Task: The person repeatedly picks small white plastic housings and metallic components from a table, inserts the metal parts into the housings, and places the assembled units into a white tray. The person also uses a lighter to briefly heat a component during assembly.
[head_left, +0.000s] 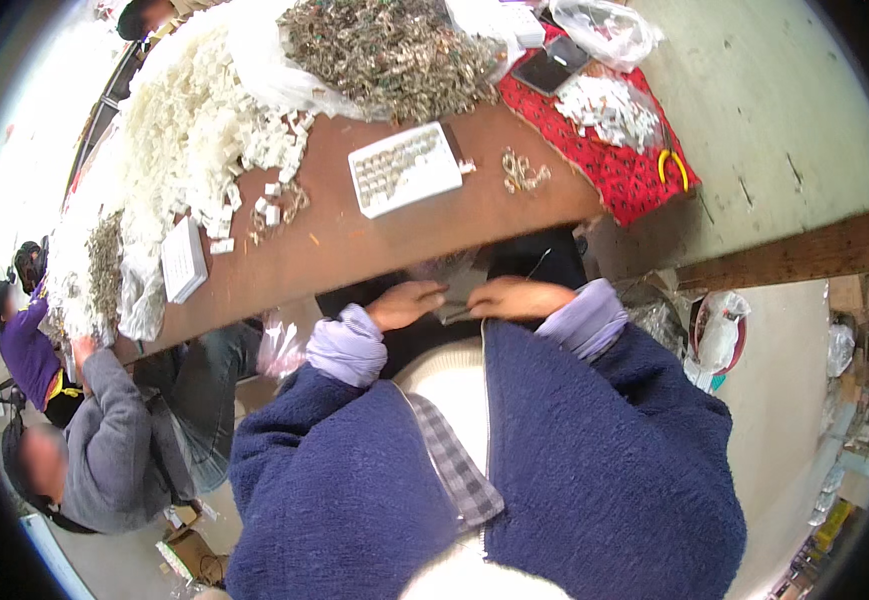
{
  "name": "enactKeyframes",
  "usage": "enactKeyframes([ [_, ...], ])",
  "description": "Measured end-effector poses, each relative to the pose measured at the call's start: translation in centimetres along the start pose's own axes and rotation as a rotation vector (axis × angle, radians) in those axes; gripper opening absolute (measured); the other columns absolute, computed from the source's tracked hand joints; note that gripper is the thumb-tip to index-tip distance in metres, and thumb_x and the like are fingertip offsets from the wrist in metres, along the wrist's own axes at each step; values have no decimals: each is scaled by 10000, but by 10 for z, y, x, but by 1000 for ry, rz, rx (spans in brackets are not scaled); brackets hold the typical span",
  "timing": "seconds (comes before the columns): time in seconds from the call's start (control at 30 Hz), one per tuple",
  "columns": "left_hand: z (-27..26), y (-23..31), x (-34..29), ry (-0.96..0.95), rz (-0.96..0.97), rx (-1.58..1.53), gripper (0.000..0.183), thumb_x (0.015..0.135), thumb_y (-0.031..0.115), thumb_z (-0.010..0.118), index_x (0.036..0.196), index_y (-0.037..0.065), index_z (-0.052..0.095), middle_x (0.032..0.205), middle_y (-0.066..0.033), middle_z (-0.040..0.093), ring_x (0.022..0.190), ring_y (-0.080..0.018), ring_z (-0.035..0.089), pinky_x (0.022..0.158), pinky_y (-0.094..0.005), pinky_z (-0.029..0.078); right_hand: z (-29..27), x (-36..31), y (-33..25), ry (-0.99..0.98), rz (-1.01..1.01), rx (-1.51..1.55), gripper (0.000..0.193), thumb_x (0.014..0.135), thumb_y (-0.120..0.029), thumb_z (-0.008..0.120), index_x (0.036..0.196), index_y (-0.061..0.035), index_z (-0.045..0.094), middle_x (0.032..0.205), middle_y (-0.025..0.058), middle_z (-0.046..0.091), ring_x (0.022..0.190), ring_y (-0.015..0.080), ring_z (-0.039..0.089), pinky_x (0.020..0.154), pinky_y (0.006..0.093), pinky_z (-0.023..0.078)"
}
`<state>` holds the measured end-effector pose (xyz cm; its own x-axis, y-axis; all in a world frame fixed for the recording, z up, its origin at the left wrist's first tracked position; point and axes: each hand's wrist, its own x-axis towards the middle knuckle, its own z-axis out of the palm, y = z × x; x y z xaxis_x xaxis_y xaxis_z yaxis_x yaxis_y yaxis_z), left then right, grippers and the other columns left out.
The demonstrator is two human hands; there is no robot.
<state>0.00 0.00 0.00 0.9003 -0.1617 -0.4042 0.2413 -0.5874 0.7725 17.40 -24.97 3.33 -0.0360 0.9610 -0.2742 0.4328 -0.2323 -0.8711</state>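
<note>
In front of my body, below the table's near edge, my left hand (409, 304) and my right hand (514, 299) are close together with fingers pinched. Between the fingertips is a small, thin, greyish piece (456, 311), too small and blurred to name. Whether both hands grip that same piece, I cannot tell. On the table beyond them stands a white tray (406, 211) with rows of small parts in part of it. Right of the tray lies a little bunch of tan wire-like pieces (525, 172).
A large heap of white plastic parts (189, 110) and a pile of greyish wire-like parts (394, 55) cover the far table (334, 260). To the right, a red patterned cloth (644, 185) bears white pieces, a dark phone (551, 65) and yellow-handled pliers (671, 170). Other people sit at the left.
</note>
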Motion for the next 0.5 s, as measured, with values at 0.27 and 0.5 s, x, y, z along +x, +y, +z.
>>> enactKeyframes([
  [0.27,1,111,-88,65,5,-115,471,1135,276,629,1519,3,623,1391,-181,738,1294,-252,690,1120,-374,523,6,-74,-19,451,4,458,248,1064,-154,698,1223,27,757,1105,100,785,1057,158,711,967,329,551],
  [0.5,-55,187,-74,6,344,-162,441,1131,233,640,1519,24,624,1285,-152,767,1197,-242,737,1055,-375,567,-42,-78,-101,912,-260,283,112,1027,-1,702,1119,12,763,1024,68,734,962,122,692,854,290,553],
])
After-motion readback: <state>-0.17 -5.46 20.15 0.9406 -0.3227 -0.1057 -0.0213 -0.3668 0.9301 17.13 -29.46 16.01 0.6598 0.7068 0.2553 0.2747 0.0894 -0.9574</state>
